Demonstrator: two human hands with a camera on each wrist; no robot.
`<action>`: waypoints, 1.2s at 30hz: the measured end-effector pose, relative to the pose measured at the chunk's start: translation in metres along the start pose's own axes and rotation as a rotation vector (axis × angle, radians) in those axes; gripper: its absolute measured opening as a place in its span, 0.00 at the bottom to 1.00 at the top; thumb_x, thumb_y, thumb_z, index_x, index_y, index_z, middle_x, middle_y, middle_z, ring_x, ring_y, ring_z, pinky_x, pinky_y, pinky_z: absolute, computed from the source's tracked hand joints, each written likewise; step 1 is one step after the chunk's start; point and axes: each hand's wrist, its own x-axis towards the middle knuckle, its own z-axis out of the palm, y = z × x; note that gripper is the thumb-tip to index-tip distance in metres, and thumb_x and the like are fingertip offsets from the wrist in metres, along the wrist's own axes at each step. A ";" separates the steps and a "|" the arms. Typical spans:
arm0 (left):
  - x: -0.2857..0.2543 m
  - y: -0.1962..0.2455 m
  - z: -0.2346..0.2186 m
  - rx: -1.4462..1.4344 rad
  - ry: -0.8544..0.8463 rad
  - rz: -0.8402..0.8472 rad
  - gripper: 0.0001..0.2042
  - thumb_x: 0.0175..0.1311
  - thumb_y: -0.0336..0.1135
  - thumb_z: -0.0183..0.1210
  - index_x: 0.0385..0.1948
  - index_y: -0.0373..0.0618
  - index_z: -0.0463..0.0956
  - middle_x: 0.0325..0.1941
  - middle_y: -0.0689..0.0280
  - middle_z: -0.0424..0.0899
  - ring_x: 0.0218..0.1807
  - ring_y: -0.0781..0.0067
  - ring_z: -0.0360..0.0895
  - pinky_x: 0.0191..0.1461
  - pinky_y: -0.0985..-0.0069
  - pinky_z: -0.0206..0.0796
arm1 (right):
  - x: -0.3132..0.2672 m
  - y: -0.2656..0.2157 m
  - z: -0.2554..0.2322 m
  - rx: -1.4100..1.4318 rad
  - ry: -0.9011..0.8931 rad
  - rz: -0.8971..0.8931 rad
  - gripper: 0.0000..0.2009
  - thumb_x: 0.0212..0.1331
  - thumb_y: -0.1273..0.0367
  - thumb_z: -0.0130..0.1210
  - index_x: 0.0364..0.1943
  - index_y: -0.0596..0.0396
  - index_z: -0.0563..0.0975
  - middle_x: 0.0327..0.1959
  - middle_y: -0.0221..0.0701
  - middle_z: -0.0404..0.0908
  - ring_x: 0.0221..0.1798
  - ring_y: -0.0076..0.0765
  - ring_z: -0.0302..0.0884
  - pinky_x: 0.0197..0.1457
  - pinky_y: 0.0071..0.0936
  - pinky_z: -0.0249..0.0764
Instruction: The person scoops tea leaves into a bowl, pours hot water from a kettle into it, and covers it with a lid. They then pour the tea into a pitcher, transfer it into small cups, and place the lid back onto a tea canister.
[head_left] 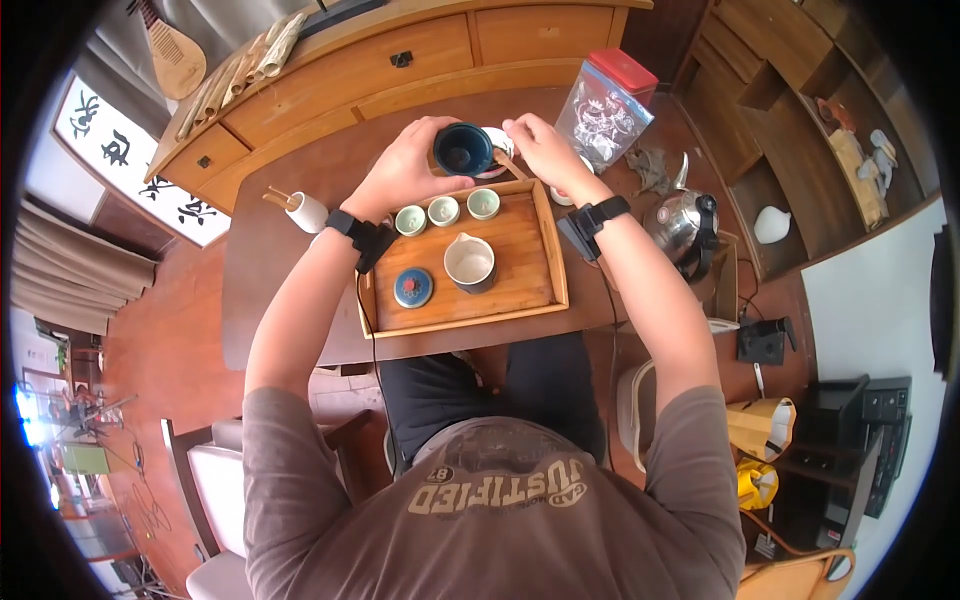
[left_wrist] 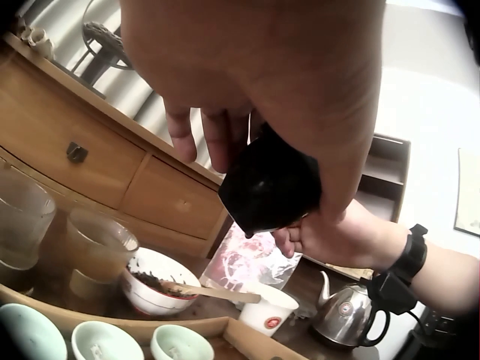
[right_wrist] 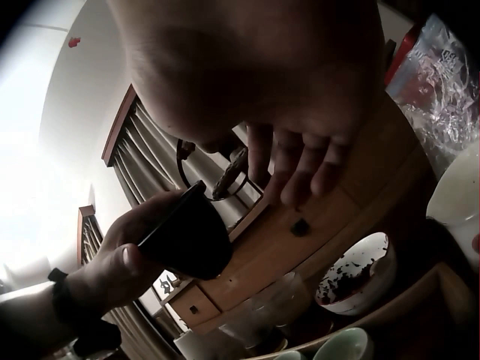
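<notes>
My left hand [head_left: 408, 162] grips a dark teal cup [head_left: 463, 150] above the far edge of the wooden tray [head_left: 535, 302], its inside turned towards the head camera. Just right of it is my right hand [head_left: 548, 150], its fingers loosely curled and hanging free in the right wrist view. Below the hands, a white bowl [left_wrist: 159, 303] holds dark tea leaves. A wooden spoon [left_wrist: 217, 292] rests in it, the handle reaching over a white paper cup [left_wrist: 264, 313]. On the tray stand three pale green cups [head_left: 444, 211], a grey-white pitcher [head_left: 470, 262] and a blue lid [head_left: 413, 288] with a red knob.
A steel kettle [head_left: 683, 222] stands at the right of the table. Behind the right hand are a clear plastic bag [head_left: 603, 115] and a red box [head_left: 625, 70]. Two clear glasses [left_wrist: 97, 244] sit beyond the tray. A white holder [head_left: 307, 213] with sticks is at left.
</notes>
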 end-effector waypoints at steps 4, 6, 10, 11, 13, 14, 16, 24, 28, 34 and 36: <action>0.011 -0.019 0.000 0.116 0.027 -0.065 0.40 0.53 0.50 0.81 0.67 0.44 0.74 0.64 0.52 0.83 0.68 0.47 0.78 0.73 0.57 0.72 | 0.001 0.008 0.013 -0.733 -0.062 -0.006 0.23 0.66 0.49 0.63 0.55 0.50 0.85 0.50 0.40 0.92 0.59 0.51 0.84 0.67 0.49 0.68; 0.016 -0.023 0.003 0.159 0.032 -0.068 0.40 0.53 0.50 0.81 0.67 0.44 0.74 0.63 0.53 0.84 0.67 0.48 0.79 0.73 0.57 0.71 | 0.003 0.016 0.022 -0.810 -0.133 0.021 0.24 0.66 0.49 0.63 0.56 0.49 0.85 0.50 0.40 0.92 0.61 0.51 0.84 0.70 0.49 0.65; 0.024 -0.036 0.012 0.280 0.061 -0.043 0.40 0.53 0.50 0.81 0.67 0.43 0.75 0.62 0.53 0.85 0.66 0.49 0.79 0.72 0.56 0.70 | 0.007 0.020 0.039 -0.913 -0.244 0.051 0.19 0.71 0.56 0.57 0.58 0.48 0.85 0.50 0.38 0.93 0.63 0.48 0.83 0.73 0.50 0.59; 0.025 -0.038 0.014 0.280 0.062 -0.043 0.40 0.53 0.50 0.81 0.67 0.43 0.75 0.62 0.53 0.85 0.66 0.49 0.79 0.72 0.56 0.70 | 0.008 0.021 0.042 -0.926 -0.261 0.051 0.17 0.73 0.60 0.54 0.58 0.48 0.86 0.50 0.39 0.93 0.63 0.48 0.83 0.72 0.50 0.59; 0.027 -0.043 0.018 0.342 0.059 -0.018 0.40 0.52 0.51 0.80 0.67 0.44 0.75 0.62 0.54 0.85 0.66 0.51 0.79 0.71 0.56 0.70 | 0.008 0.025 0.044 -0.886 -0.236 0.046 0.16 0.73 0.68 0.50 0.55 0.49 0.87 0.48 0.38 0.93 0.61 0.46 0.85 0.70 0.50 0.60; 0.027 -0.046 0.020 0.340 0.058 -0.019 0.40 0.52 0.51 0.80 0.67 0.44 0.75 0.62 0.54 0.85 0.66 0.51 0.79 0.71 0.56 0.70 | 0.010 0.027 0.042 -0.885 -0.206 0.028 0.15 0.72 0.68 0.50 0.52 0.49 0.88 0.46 0.38 0.93 0.58 0.46 0.87 0.69 0.51 0.61; 0.028 -0.052 0.024 0.323 0.081 -0.037 0.41 0.52 0.50 0.79 0.68 0.47 0.73 0.62 0.52 0.84 0.66 0.47 0.78 0.72 0.54 0.68 | 0.009 0.030 0.036 -0.886 -0.181 0.010 0.15 0.72 0.69 0.49 0.50 0.49 0.88 0.44 0.38 0.93 0.54 0.46 0.88 0.69 0.52 0.61; 0.028 -0.062 0.029 0.305 0.075 -0.139 0.41 0.53 0.52 0.79 0.68 0.46 0.73 0.63 0.52 0.84 0.67 0.47 0.78 0.74 0.55 0.67 | -0.002 0.040 0.009 -0.772 -0.002 -0.147 0.12 0.71 0.68 0.51 0.41 0.50 0.87 0.38 0.40 0.92 0.47 0.50 0.90 0.58 0.53 0.71; 0.029 -0.062 0.029 0.286 0.079 -0.176 0.41 0.53 0.52 0.80 0.69 0.46 0.73 0.63 0.52 0.85 0.68 0.46 0.78 0.75 0.55 0.68 | -0.005 0.046 0.007 -0.888 -0.099 -0.177 0.11 0.71 0.68 0.51 0.42 0.49 0.87 0.39 0.39 0.92 0.47 0.49 0.90 0.53 0.51 0.78; 0.030 -0.066 0.031 0.292 0.052 -0.163 0.43 0.53 0.56 0.79 0.70 0.46 0.72 0.65 0.54 0.84 0.69 0.51 0.79 0.74 0.56 0.67 | -0.010 0.051 0.014 -0.828 0.046 -0.247 0.10 0.70 0.69 0.52 0.39 0.49 0.87 0.38 0.37 0.90 0.45 0.50 0.90 0.50 0.49 0.82; 0.031 -0.064 0.032 0.277 0.045 -0.179 0.43 0.54 0.56 0.79 0.70 0.46 0.72 0.65 0.54 0.84 0.69 0.51 0.79 0.74 0.56 0.68 | -0.011 0.051 0.013 -0.788 0.159 -0.314 0.10 0.70 0.68 0.53 0.38 0.50 0.87 0.38 0.37 0.90 0.45 0.49 0.90 0.49 0.50 0.82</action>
